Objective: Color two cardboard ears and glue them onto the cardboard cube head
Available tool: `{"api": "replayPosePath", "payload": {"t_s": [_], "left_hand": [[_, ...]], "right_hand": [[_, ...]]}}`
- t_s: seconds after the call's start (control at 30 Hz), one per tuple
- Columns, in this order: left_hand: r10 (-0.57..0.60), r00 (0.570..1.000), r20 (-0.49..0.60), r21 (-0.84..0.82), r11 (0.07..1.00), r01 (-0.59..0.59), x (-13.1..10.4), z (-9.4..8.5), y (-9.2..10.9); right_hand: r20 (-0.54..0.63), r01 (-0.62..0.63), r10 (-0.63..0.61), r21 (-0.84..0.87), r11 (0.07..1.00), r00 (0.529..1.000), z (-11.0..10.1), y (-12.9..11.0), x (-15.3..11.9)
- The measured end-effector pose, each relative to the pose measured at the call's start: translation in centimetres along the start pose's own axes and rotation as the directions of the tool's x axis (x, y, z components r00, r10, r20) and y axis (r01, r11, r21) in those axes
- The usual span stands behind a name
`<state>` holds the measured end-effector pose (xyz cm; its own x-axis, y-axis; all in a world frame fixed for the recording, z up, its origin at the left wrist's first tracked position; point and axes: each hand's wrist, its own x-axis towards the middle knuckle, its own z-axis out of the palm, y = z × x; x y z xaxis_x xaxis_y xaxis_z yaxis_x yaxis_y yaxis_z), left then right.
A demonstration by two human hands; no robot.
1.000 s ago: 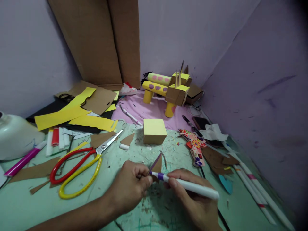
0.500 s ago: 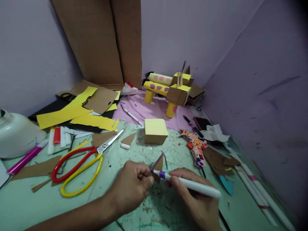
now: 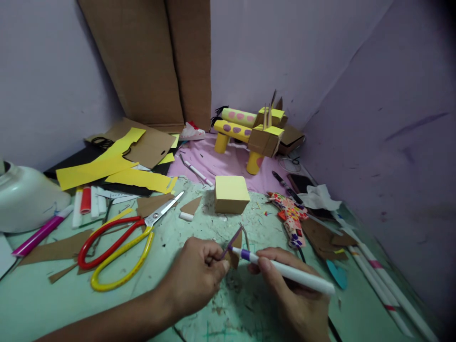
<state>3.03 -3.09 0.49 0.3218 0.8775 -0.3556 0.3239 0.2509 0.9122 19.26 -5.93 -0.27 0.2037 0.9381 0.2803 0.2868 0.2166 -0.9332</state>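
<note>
My left hand point(image 3: 199, 275) is closed, pinching a small pointed cardboard piece point(image 3: 234, 259) whose slanted edge is coloured purple. In my right hand point(image 3: 292, 289) is a white felt-tip marker point(image 3: 294, 274) with a purple band, uncapped. Its tip meets the cardboard piece close to the purple edge. Just beyond the hands stands a cardboard box point(image 3: 231, 205) with a pale yellow top. To its left lie another pointed cardboard piece point(image 3: 192, 205) and a white marker cap point(image 3: 186, 216).
Large scissors point(image 3: 124, 242) with red and yellow handles lie open at the left, near yellow paper point(image 3: 98, 166) and a white pot point(image 3: 28, 199). Yellow spotted tube animals point(image 3: 231, 129) stand at the back. A flowered cloth glue-gun-like object point(image 3: 290, 216) and rolled sticks point(image 3: 381, 275) are on the right.
The marker tip has moved slightly up and right along the purple edge of the cardboard piece. My left hand keeps its hold.
</note>
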Motion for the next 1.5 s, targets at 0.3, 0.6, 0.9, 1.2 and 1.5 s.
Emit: {"api": "replayPosePath", "payload": {"t_s": [0.3, 0.6, 0.9, 1.2, 1.5], "left_hand": [[-0.04, 0.999, -0.01, 0.003, 0.999, 0.04, 0.2, 0.1, 0.0], [-0.022, 1.0, -0.014, -0.022, 1.0, 0.021, 0.1, 0.1, -0.1], [-0.118, 0.993, 0.024, -0.173, 0.978, 0.12, -0.3, 0.1, 0.8], [0.004, 0.994, 0.105, -0.23, 0.973, 0.021, -0.4, 0.2, 0.0], [0.066, 0.997, 0.034, -0.293, 0.955, -0.053, 0.3, -0.3, 0.4]], "right_hand": [[0.1, 0.031, -0.031, 0.002, 1.0, 0.994, 0.3, 0.1, -0.1], [0.081, 0.026, -0.029, 0.036, 0.999, 0.996, 0.2, 0.1, -0.2], [-0.053, -0.107, 0.13, 0.303, 0.947, 0.99, 0.2, 1.4, 0.3], [0.213, -0.254, 0.202, 0.254, 0.933, 0.956, 1.1, 0.6, 0.4], [0.332, -0.198, 0.122, 0.205, 0.958, 0.935, 1.3, 1.0, 0.2]]}}
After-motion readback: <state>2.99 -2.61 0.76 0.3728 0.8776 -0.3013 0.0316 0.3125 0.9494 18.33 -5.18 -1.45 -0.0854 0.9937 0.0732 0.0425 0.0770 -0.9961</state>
